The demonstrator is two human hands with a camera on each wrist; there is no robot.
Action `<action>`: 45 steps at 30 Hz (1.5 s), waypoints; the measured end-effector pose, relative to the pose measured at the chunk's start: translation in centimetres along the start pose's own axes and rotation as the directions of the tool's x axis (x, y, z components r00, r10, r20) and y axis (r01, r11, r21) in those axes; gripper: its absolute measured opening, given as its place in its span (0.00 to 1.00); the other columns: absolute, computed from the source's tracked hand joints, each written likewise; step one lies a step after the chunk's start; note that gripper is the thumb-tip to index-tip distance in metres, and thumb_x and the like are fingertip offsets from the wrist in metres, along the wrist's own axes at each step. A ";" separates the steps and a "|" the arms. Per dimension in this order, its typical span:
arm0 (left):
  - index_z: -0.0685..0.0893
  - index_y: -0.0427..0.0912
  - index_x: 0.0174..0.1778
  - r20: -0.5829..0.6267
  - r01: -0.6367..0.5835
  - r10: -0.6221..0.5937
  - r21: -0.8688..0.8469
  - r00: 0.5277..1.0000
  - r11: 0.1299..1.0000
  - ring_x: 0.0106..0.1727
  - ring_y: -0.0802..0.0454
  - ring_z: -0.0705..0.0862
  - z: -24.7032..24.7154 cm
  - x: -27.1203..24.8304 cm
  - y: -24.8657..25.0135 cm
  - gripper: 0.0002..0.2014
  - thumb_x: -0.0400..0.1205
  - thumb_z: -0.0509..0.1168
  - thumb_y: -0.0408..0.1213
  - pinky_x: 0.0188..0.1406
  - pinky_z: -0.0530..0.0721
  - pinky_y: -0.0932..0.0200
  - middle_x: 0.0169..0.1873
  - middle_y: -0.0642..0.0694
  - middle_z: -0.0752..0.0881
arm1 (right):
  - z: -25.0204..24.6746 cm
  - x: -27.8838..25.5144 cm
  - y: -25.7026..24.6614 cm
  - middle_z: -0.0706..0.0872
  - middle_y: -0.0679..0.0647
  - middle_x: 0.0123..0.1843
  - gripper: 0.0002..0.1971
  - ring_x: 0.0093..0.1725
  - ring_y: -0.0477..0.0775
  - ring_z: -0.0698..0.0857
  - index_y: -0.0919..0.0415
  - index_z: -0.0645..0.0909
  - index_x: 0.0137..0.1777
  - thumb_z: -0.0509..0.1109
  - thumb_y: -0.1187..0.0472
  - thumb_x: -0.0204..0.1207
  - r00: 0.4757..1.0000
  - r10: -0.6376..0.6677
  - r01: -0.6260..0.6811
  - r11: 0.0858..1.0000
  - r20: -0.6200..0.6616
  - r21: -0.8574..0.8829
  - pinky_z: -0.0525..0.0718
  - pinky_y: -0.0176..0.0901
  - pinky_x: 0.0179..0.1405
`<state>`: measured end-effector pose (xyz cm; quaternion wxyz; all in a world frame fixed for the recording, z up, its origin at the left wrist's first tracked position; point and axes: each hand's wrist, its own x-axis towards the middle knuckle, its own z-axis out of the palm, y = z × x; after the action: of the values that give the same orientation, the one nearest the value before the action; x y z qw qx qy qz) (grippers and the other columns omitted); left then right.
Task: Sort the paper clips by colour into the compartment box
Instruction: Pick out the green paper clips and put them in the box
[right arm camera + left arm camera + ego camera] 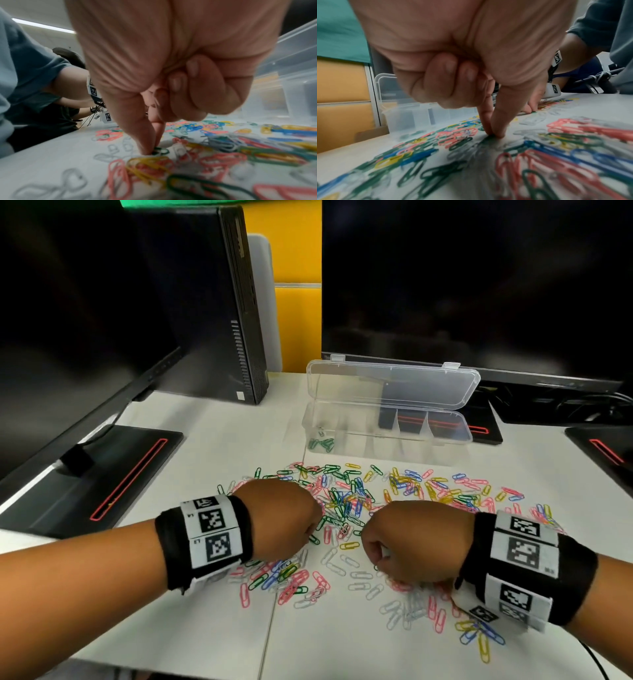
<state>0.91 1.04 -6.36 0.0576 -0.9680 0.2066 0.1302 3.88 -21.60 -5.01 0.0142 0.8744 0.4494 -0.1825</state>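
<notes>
Left hand [279, 520] and right hand [416, 542], backs upward, lowered onto the spread of coloured paper clips [346, 501] on the white table [212, 440]. From the head view the fingertips of both hands are hidden beneath the knuckles. The left wrist view supplies them: thumb and forefinger [498, 121] pressed together at the tips on a dark green clip [488, 137] lying on the table, other fingers curled into the palm. The right wrist view shows the same arrangement, thumb and forefinger [142, 135] pinching a green paper clip [160, 150] at the table surface; nearer clips there are blurred.

The clear compartment box [387, 426] stands beyond the heap with its lid [394, 383] raised; its leftmost compartment holds a few green clips [320, 444], visible only from the head view. The contents of the other compartments are hard to make out through the plastic. Two dark monitors [476, 282] stand at the rear, their upper edges cut off.
</notes>
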 end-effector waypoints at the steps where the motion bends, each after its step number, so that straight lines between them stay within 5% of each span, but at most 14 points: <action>1: 0.82 0.51 0.46 0.002 -0.004 0.004 0.014 1.000 1.000 0.43 0.48 0.82 0.1 0.1 0.0 0.07 0.81 0.59 0.41 0.42 0.83 0.53 0.42 0.52 0.85 | 0.0 0.1 0.0 0.83 0.43 0.43 0.06 0.46 0.48 0.82 0.50 0.83 0.47 0.65 0.59 0.76 1.000 0.014 -0.014 1.000 0.028 0.013 0.82 0.44 0.42; 5: 0.78 0.50 0.42 0.012 -0.002 0.003 -0.057 1.000 0.998 0.38 0.49 0.79 0.2 0.1 -0.6 0.05 0.80 0.57 0.42 0.37 0.80 0.54 0.37 0.52 0.82 | -0.1 0.3 0.0 0.86 0.46 0.45 0.06 0.45 0.51 0.85 0.52 0.83 0.45 0.69 0.61 0.70 0.988 0.055 -0.061 0.997 0.144 0.042 0.84 0.45 0.40; 8: 0.83 0.49 0.43 0.057 0.076 -0.058 -0.399 0.997 0.914 0.37 0.56 0.82 -0.5 0.3 -2.0 0.07 0.82 0.61 0.43 0.40 0.83 0.57 0.36 0.54 0.85 | -0.8 0.1 0.5 0.84 0.42 0.40 0.02 0.40 0.44 0.81 0.53 0.81 0.43 0.70 0.60 0.70 0.990 0.017 -0.035 0.990 0.137 0.136 0.77 0.40 0.36; 11: 0.83 0.43 0.44 0.196 0.244 -0.152 -0.860 0.969 0.448 0.27 0.58 0.77 -1.2 0.1 -3.2 0.07 0.86 0.63 0.37 0.27 0.74 0.63 0.31 0.49 0.83 | -1.9 0.3 2.2 0.78 0.39 0.31 0.03 0.31 0.41 0.73 0.53 0.78 0.38 0.70 0.59 0.71 0.997 -0.034 -0.001 0.903 0.073 0.430 0.73 0.39 0.33; 14: 0.80 0.36 0.46 0.263 0.256 -0.121 -0.964 0.957 -0.066 0.27 0.52 0.77 -1.5 -0.1 -3.9 0.06 0.87 0.60 0.28 0.20 0.74 0.64 0.35 0.38 0.85 | -2.6 1.0 3.7 0.77 0.52 0.30 0.06 0.24 0.49 0.68 0.52 0.76 0.32 0.71 0.62 0.64 0.997 -0.023 -0.065 0.392 0.080 0.918 0.65 0.37 0.21; 17: 0.82 0.39 0.50 0.293 0.272 -0.123 -0.949 0.948 -0.161 0.28 0.52 0.76 -1.2 0.3 -4.1 0.10 0.85 0.58 0.23 0.18 0.73 0.65 0.33 0.40 0.83 | -3.0 1.7 4.7 0.78 0.63 0.33 0.07 0.20 0.48 0.68 0.59 0.79 0.39 0.70 0.70 0.65 0.998 0.029 -0.062 -0.059 0.064 0.996 0.64 0.32 0.15; 20: 0.85 0.37 0.44 0.315 0.301 -0.127 -0.947 0.941 -0.113 0.26 0.52 0.74 -1.0 0.8 -3.8 0.11 0.82 0.57 0.26 0.17 0.68 0.64 0.30 0.43 0.78 | -3.3 3.0 5.7 0.79 0.61 0.35 0.11 0.23 0.49 0.72 0.65 0.78 0.53 0.60 0.76 0.76 0.990 0.130 -0.045 -0.093 0.057 0.995 0.68 0.35 0.14; 22: 0.86 0.36 0.42 0.297 0.304 -0.131 -0.952 0.946 0.030 0.25 0.52 0.73 -1.1 1.0 -3.5 0.07 0.82 0.65 0.35 0.19 0.68 0.63 0.28 0.46 0.78 | -4.1 4.2 6.3 0.81 0.58 0.36 0.09 0.26 0.50 0.74 0.65 0.78 0.54 0.58 0.73 0.80 0.980 0.180 -0.069 -0.069 0.080 0.995 0.72 0.36 0.17; 25: 0.90 0.43 0.45 0.171 0.184 -0.081 -0.764 0.982 0.618 0.31 0.55 0.82 -1.4 1.0 -2.9 0.09 0.82 0.71 0.45 0.34 0.82 0.62 0.32 0.53 0.87 | -5.8 6.6 6.7 0.81 0.54 0.36 0.06 0.30 0.49 0.76 0.62 0.80 0.49 0.61 0.66 0.83 0.961 0.270 -0.046 -0.051 0.058 0.998 0.75 0.37 0.23; 27: 0.91 0.49 0.50 0.117 0.062 0.004 -0.554 0.993 0.830 0.44 0.60 0.86 -1.2 1.2 -2.2 0.07 0.84 0.68 0.45 0.50 0.83 0.63 0.44 0.58 0.91 | -7.2 8.6 6.4 0.82 0.54 0.36 0.04 0.30 0.49 0.78 0.61 0.80 0.46 0.65 0.65 0.83 0.939 0.342 -0.008 -0.032 0.019 0.999 0.77 0.37 0.26; 34: 0.89 0.50 0.53 0.017 -0.014 0.021 -0.341 1.000 0.940 0.46 0.56 0.83 -0.6 1.0 -1.0 0.11 0.85 0.64 0.49 0.47 0.80 0.60 0.47 0.54 0.89 | -10.4 13.8 4.2 0.78 0.60 0.47 0.03 0.46 0.57 0.77 0.62 0.79 0.50 0.69 0.62 0.83 0.900 0.432 0.014 0.110 -0.061 0.994 0.81 0.44 0.46; 38: 0.87 0.48 0.52 0.027 -0.037 0.043 -0.189 0.999 0.981 0.47 0.49 0.83 0.0 0.7 -0.3 0.11 0.85 0.64 0.50 0.48 0.83 0.54 0.46 0.51 0.87 | -11.1 13.8 3.9 0.85 0.62 0.62 0.13 0.63 0.63 0.84 0.64 0.84 0.61 0.71 0.57 0.82 0.873 0.467 -0.071 0.406 -0.141 0.911 0.82 0.55 0.66; 42: 0.85 0.46 0.50 -0.009 -0.089 0.089 -0.069 0.996 0.994 0.48 0.44 0.83 0.9 0.5 -0.2 0.10 0.87 0.60 0.45 0.43 0.80 0.54 0.47 0.47 0.84 | -10.2 11.0 3.6 0.90 0.53 0.53 0.07 0.55 0.55 0.87 0.58 0.87 0.54 0.72 0.57 0.82 0.850 0.333 -0.013 0.788 -0.409 0.616 0.85 0.51 0.59; 45: 0.85 0.48 0.53 -0.024 -0.083 0.080 -0.170 0.996 0.982 0.49 0.48 0.83 0.9 0.4 -0.8 0.10 0.86 0.62 0.47 0.48 0.83 0.52 0.48 0.51 0.85 | -7.9 8.2 3.6 0.88 0.44 0.49 0.04 0.49 0.46 0.86 0.51 0.86 0.53 0.72 0.57 0.81 0.936 0.125 0.027 0.906 -0.328 0.422 0.85 0.42 0.51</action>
<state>1.39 1.78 -7.29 -0.0330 -0.9612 0.2347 0.1414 13.46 -15.85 -0.86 -0.2493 0.8863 0.3723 -0.1171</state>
